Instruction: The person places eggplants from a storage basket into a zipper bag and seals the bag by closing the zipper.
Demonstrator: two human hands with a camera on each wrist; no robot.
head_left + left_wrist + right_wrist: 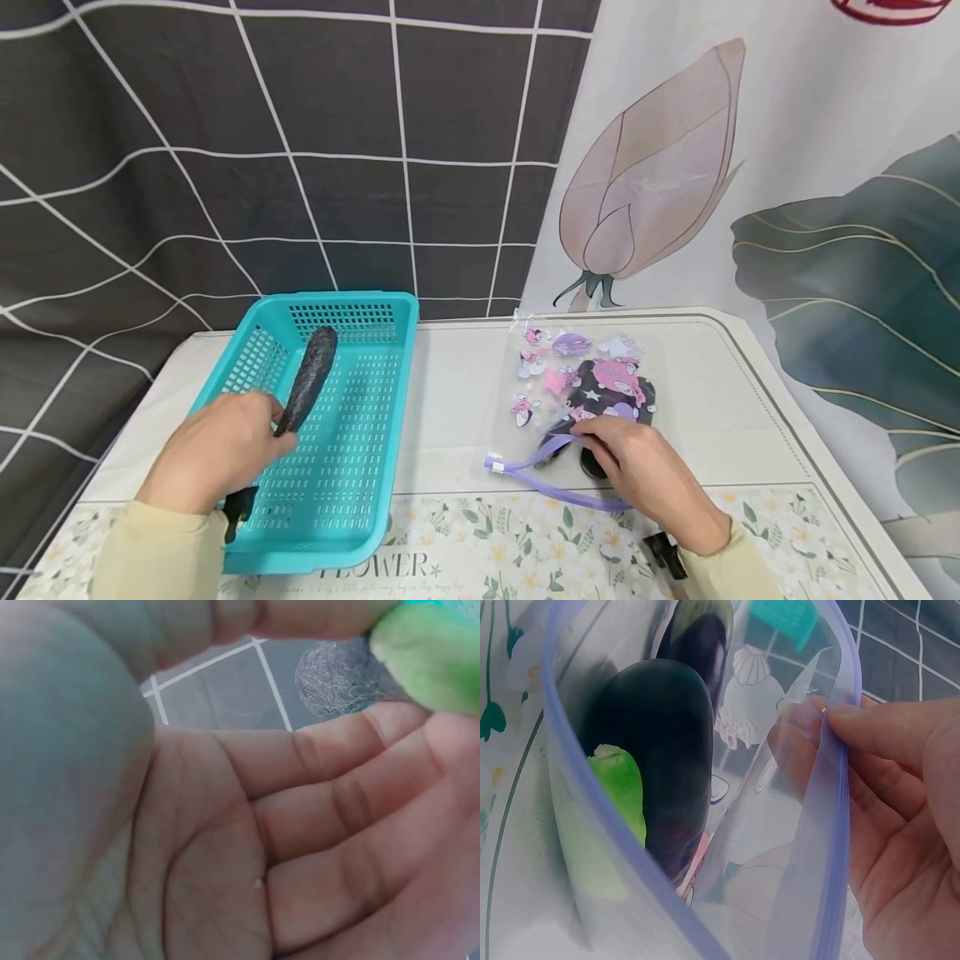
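Note:
Over the teal basket (341, 492), my left hand (217, 450) pinches a long dark eggplant (311, 375) by its near end. Its skin looks speckled. The left wrist view shows a green cap (435, 656) at the fingertips and the eggplant's rounded grey end (337, 679); the palm (210, 840) is bare. My right hand (645, 471) pinches the purple-edged rim of a clear printed zip bag (506, 408). The bag's mouth gapes in the right wrist view, with dark eggplants (664, 742) and a green cap (622, 787) inside.
The basket stands on the left of a white table (450, 375) with a floral front strip (525, 533). A dark grid-patterned cloth (337, 200) hangs behind it. To the right hangs a pale curtain (675, 250) with flower prints.

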